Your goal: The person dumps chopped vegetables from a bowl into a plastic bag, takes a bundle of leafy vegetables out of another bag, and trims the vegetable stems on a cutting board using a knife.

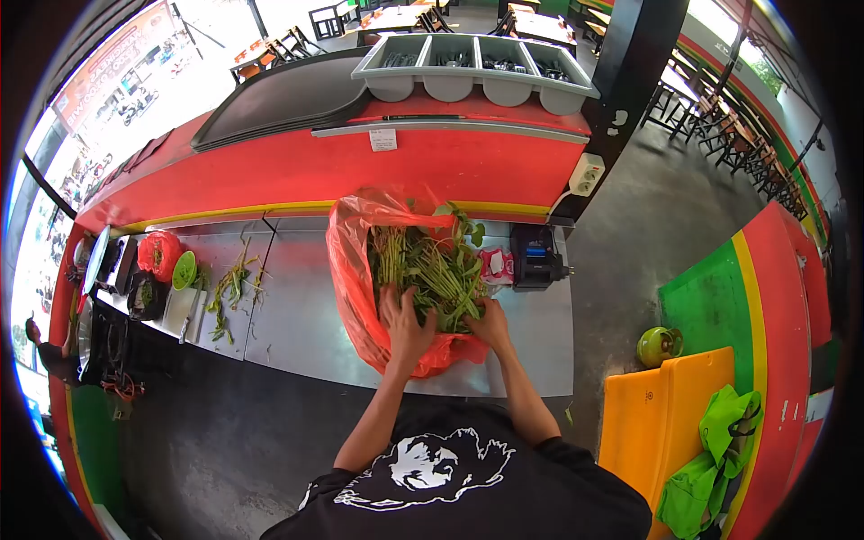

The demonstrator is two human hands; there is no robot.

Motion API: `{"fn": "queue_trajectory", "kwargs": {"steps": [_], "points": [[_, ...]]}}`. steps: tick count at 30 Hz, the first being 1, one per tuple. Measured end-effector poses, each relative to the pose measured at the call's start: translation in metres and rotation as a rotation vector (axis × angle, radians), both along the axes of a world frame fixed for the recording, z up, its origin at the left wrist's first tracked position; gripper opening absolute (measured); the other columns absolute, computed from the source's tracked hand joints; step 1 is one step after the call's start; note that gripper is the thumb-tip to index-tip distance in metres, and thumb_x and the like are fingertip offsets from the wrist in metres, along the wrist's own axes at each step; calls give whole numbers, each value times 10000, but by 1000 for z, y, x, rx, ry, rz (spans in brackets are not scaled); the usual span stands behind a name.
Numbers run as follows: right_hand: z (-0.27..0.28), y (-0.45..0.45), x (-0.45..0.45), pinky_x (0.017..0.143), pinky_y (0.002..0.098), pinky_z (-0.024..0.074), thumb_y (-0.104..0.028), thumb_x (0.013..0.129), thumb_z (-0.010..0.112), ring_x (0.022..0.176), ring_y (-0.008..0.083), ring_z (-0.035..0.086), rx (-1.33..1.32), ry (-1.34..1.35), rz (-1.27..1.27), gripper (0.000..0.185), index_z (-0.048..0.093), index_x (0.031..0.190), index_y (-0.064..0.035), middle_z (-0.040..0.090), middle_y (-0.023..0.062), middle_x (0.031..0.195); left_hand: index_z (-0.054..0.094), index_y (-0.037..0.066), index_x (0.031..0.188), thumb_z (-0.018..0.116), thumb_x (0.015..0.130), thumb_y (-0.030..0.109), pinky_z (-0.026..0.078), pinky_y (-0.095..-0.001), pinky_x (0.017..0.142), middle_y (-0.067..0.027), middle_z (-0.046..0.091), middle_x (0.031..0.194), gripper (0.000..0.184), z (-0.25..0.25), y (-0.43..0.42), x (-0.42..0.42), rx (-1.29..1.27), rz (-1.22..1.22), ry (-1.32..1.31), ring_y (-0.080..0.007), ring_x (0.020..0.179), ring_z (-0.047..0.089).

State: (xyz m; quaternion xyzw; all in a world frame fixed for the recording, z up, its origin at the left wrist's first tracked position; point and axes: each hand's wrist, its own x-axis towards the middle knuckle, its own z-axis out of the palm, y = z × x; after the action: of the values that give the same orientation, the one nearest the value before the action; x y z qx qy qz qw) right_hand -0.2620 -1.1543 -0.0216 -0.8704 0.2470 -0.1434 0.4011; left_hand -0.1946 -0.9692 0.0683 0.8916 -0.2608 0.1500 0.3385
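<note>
A large bundle of leafy greens (427, 265) with long green stems fills an open red plastic bag (349, 270) on the metal counter. My left hand (407, 326) rests on the near left part of the bundle, fingers spread over the stems. At the near right side of the greens is my right hand (489, 324), its fingers curled into the stems and leaves by the bag's edge. Some of its fingertips are hidden in the greens.
Beside the bag lie a pink-and-white packet (496, 266) and a black device (537, 258). Loose stems (236, 283), a knife (191, 315) and a green bowl (184, 271) are to the left. A cutlery holder (477, 67) and dark trays (279, 99) top the red ledge.
</note>
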Motion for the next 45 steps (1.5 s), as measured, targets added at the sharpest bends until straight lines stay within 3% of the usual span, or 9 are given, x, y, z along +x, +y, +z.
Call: {"fn": "queue_trajectory", "kwargs": {"steps": [5, 8, 10, 14, 21, 30, 32, 39, 45], "points": [[16, -2, -2, 868, 388, 472, -198, 669, 769, 955, 341, 589, 2, -179, -37, 406, 611, 977, 15, 609, 197, 985, 449, 41, 1270, 687, 798, 176, 242, -560, 1064, -281, 249, 1426, 545, -6, -6, 5, -91, -8, 117, -474, 1359, 186], [39, 2, -3, 871, 384, 467, -165, 681, 760, 961, 334, 581, 40, -303, -66, 371, 610, 972, 12, 595, 193, 984, 475, 27, 1254, 672, 820, 156, 363, -495, 987, -259, 420, 1335, 494, 8, -5, 18, -127, -16, 102, -424, 1263, 390], [51, 2, -2, 867, 375, 466, -143, 696, 738, 958, 326, 598, 7, -289, -62, 348, 607, 975, 18, 616, 191, 992, 550, -3, 1160, 635, 882, 193, 464, -399, 856, -210, 614, 1042, 350, 5, -8, 26, -366, -199, 370, -350, 985, 594], [79, 11, -4, 845, 375, 473, -136, 711, 711, 914, 333, 624, 67, -305, -38, 334, 600, 979, 30, 649, 195, 962, 616, -45, 935, 572, 949, 349, 452, -322, 648, -113, 600, 727, 397, -10, -28, 31, -373, -206, 692, -182, 667, 547], [96, 38, -20, 808, 395, 478, -107, 694, 700, 903, 366, 617, 20, -301, -45, 352, 583, 999, 24, 638, 215, 950, 605, -25, 809, 656, 872, 476, 414, -260, 537, -41, 615, 709, 508, -12, -39, 45, -575, -276, 1210, -80, 608, 529], [71, 30, -19, 847, 389, 468, -67, 718, 718, 959, 356, 607, 156, -266, -76, 332, 550, 994, 6, 631, 193, 992, 516, -25, 1058, 765, 800, 226, 494, -343, 664, -129, 625, 883, 437, -31, -29, 42, -499, -193, 894, -214, 786, 623], [59, 28, -17, 839, 373, 484, -78, 706, 756, 952, 341, 631, 180, -225, -54, 353, 553, 981, 10, 646, 195, 983, 472, 9, 1144, 735, 769, 145, 462, -437, 801, -194, 551, 1014, 478, -24, -16, 44, -201, 57, 90, -355, 917, 575], [26, 16, -24, 914, 380, 471, -73, 699, 725, 1035, 351, 609, 146, -170, 144, 443, 558, 1099, 14, 628, 204, 1057, 371, -6, 1201, 704, 741, 159, 437, -526, 807, -274, 499, 1101, 592, -31, 0, 56, 22, 352, 111, -469, 994, 517], [41, -4, -24, 941, 382, 447, -93, 770, 623, 1079, 308, 582, 24, -214, 247, 377, 587, 1134, 0, 615, 179, 1110, 392, -34, 1136, 671, 735, 146, 486, -483, 723, -261, 589, 935, 522, -38, 14, 65, -50, 106, 153, -441, 865, 595]]}}
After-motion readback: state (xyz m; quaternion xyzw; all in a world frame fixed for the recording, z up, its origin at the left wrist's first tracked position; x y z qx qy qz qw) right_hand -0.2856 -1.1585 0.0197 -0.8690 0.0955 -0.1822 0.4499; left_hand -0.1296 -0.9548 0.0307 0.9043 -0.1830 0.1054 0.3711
